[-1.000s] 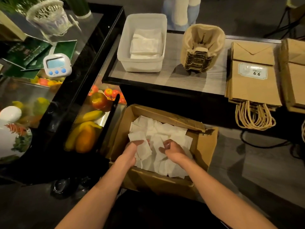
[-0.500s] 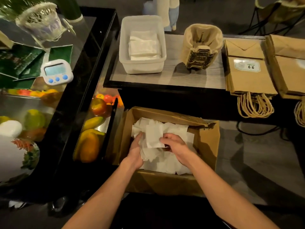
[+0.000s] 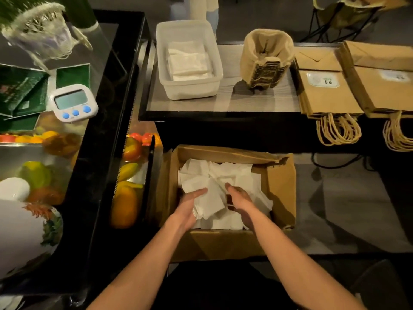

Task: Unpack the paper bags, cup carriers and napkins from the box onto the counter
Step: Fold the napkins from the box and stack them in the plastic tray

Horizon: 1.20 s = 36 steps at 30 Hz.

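Timer with blue buttons lies far left of the box and further back, on a dark glass top. Fruit lies just left of the box, behind glass. Beyond the box's far left corner, a white tub stands on the counter with stacked napkins inside it. The left hand reaches into the left half of the box, thumb on top of a loose wad of napkins; its fingers go under the paper and are hidden. The right hand faces it from the other side of the same wad, thumb up and fingers tucked beneath, so the two hands clamp the wad between them, close together but not touching. More napkins lie loose across the bottom of the box. Behind the box, right of its middle, cup carriers stand in a nested stack on the counter. Right of the box and further back, two stacks of paper bags lie flat, their handles hanging over the counter's near edge
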Available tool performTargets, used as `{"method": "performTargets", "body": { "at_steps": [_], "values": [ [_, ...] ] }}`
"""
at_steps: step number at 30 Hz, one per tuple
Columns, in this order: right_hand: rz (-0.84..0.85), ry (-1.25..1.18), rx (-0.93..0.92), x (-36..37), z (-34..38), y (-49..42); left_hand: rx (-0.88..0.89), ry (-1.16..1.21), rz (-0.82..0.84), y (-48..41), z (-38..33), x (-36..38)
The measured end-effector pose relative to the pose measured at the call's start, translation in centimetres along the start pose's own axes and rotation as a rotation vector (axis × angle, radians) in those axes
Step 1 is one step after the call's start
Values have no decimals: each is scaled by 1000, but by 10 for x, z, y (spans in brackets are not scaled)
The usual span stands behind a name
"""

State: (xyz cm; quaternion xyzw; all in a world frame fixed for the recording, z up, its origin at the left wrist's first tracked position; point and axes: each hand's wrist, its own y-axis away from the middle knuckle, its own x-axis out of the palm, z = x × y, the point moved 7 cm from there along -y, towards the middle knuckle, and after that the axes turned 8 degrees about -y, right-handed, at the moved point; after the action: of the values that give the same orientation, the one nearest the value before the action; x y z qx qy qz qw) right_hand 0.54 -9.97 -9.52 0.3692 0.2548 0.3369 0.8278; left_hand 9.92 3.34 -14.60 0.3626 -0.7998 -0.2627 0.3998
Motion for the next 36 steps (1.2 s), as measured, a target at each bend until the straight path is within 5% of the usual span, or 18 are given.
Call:
{"method": "performTargets", "body": {
  "at_steps": [2,10,16,22,28,36],
  "values": [
    [47,-152,79,9,-9,-5,-4,-13,24,2,-2,4],
    [2,-489,-126,-16,15,-4,-5,90,-45,11,-9,1],
    [391,-672,-122,-25,39,23,27,136,-102,15,-14,8],
    [242,-206,-282,-23,36,11,44,48,-75,23,-21,32],
    [260,-283,-329,-32,43,23,36,-36,-75,29,-24,38],
    [228,-42,-431,-12,48,31,75,-111,-36,29,-29,52]
  ]
}}
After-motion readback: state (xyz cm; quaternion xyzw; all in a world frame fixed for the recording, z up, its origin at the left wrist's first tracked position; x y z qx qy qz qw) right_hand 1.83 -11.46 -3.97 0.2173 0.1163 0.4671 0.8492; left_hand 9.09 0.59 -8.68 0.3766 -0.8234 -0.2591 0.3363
